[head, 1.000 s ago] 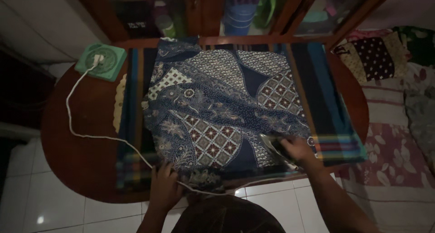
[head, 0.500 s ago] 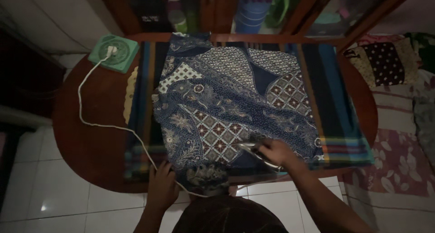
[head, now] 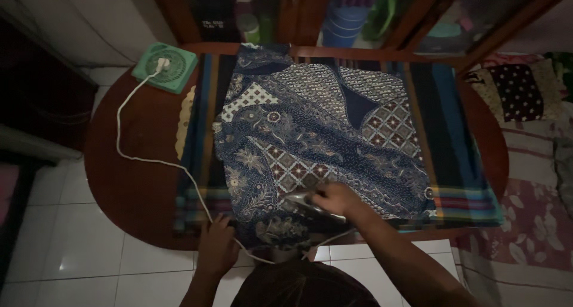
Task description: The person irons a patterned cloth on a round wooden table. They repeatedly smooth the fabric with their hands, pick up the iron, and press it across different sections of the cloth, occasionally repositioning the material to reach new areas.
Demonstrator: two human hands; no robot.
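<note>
**Batik cloth under a hot iron, cord lying close**

Batik cloth, dark blue with patterned panels, lies flat on a striped blanket that covers the round wooden table. The right hand is closed round the handle of the iron, which sits on the near edge of the cloth. The left hand lies flat with fingers spread, pressing the cloth's hem at the table edge, just left of the iron.

The white cord runs from the green socket box, well beyond the left hand, across the bare table, passes close by that hand and loops under the near edge. It could snag on the fingers or drag the hem into creases. An iron resting in one spot could scorch the cloth. The left hand's fingers, near the soleplate, could be burnt. The light is dim, so folds are hard to see.
</note>
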